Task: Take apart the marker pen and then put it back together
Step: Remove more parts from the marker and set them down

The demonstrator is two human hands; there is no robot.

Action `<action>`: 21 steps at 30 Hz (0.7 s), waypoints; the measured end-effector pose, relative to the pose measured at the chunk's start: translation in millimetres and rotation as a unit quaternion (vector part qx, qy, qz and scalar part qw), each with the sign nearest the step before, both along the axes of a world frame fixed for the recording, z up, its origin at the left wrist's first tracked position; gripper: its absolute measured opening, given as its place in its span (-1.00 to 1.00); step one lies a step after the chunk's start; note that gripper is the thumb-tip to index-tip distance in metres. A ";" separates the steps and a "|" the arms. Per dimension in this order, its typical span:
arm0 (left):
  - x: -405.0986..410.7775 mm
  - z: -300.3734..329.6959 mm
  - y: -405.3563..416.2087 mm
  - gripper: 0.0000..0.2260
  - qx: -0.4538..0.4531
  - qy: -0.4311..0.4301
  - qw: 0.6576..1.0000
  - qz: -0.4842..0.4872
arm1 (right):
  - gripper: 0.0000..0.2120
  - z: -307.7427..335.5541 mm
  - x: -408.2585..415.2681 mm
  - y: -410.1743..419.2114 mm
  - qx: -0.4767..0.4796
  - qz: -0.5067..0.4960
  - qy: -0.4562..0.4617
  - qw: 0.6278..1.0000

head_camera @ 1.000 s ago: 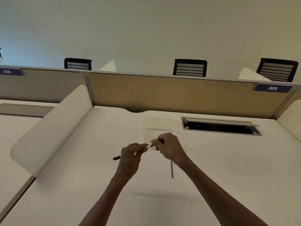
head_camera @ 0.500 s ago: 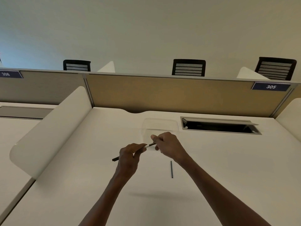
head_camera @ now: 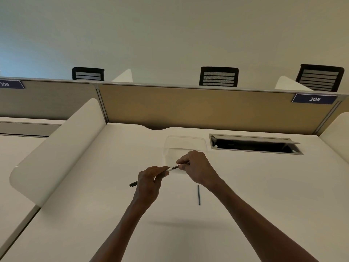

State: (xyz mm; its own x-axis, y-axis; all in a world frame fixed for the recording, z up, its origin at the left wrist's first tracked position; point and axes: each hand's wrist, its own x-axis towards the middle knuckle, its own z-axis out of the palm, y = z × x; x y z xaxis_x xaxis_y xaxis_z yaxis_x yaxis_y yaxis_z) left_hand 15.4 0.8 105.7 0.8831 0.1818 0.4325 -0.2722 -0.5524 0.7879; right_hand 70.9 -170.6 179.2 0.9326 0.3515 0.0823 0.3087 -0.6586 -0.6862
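Note:
Above the white desk, both hands hold a thin marker pen. My left hand grips its body, whose black end pokes out to the left. A short white and black stretch shows between the hands. My right hand pinches the pen's right end, which the fingers hide. A thin dark rod, seemingly a loose pen part, lies on the desk below my right hand.
A clear plastic container sits just beyond the hands. Right of it is an open cable hatch. A curved white divider rises on the left, a tan partition at the back.
The hands have drawn slightly apart, so a little more of the pen shows between them. The dark rod on the desk has not moved.

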 end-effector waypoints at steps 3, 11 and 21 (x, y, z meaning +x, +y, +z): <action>0.5 -0.7 -0.6 -0.84 -0.012 0.007 1.000 -0.002 | -0.80 -1.6 3.1 1.9 -0.060 0.025 -0.031 0.997; -2.8 -4.8 3.8 -0.75 -0.050 0.017 0.999 0.008 | -0.81 -10.7 9.3 -4.7 -0.060 -0.013 -0.070 0.996; -14.9 -0.4 8.4 -0.80 -0.156 0.053 0.986 0.017 | -0.81 -44.1 4.8 -7.7 -0.051 -0.102 0.034 0.993</action>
State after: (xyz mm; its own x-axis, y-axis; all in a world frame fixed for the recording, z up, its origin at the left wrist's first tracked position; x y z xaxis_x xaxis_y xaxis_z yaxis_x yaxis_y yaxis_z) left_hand 0.5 9.2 105.3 0.9113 0.3220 0.2568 -0.1649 -0.2861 0.9439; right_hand 75.7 -178.3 135.1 0.9875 0.1571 -0.0107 0.1158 -0.7703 -0.6271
